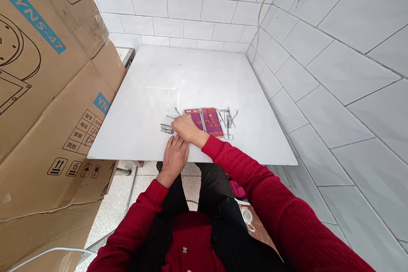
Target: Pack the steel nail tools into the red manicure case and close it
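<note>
My left hand point(176, 154) lies at the table's front edge, palm down, its fingers stretched forward beside the right hand. My right hand point(186, 128) reaches across just above it, fingers curled closed; whatever they may hold is hidden. Small metal tools point(167, 128) lie side by side left of the right hand, and slim metal tools point(177, 111) show just past it. An open red and purple manicure case point(213, 122) sits to its right. Beyond that lie small scissors point(228, 131) and several other metal tools point(235, 114).
The white table point(204, 76) meets white tiled walls point(204, 17) at the back and right. A large cardboard box point(63, 93) stands close on the left. A cable point(263, 4) hangs in the back right corner.
</note>
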